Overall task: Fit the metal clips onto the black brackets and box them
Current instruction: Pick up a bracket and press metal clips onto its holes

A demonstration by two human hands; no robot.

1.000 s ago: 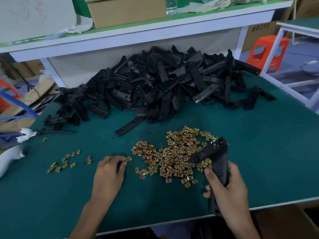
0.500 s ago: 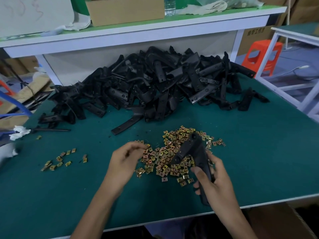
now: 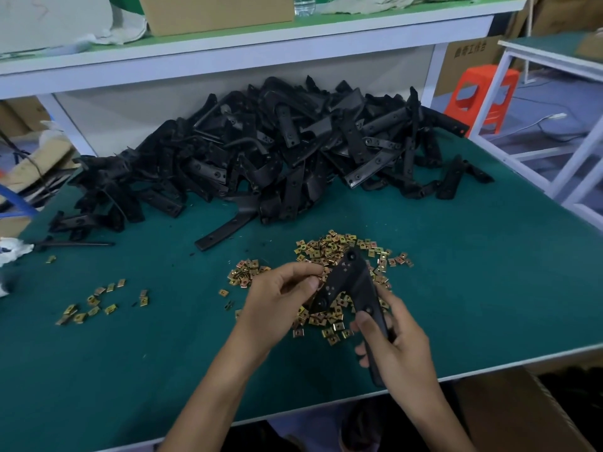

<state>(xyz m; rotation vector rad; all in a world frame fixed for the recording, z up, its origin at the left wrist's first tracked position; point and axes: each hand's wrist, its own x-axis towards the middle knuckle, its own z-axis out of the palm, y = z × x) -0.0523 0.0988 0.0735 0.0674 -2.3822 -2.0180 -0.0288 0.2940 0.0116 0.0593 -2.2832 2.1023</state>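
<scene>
We have open table [image 3: 489, 288] right of our right hand [image 3: 401, 350]. Ahead of it, the black bracket pile [image 3: 277, 151] blocks us.

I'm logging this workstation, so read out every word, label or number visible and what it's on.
"工作台": printed on the cardboard box beside the orange stool; two characters before it are blurred.
Label on the bottle on the shelf: too small to read.
No readable marking on the black brackets or metal clips.

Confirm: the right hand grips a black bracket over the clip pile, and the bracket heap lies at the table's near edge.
Wrong on the heap: the head view shows the bracket heap at the far side of the table. The right hand does grip a black bracket over the clip pile.
</scene>
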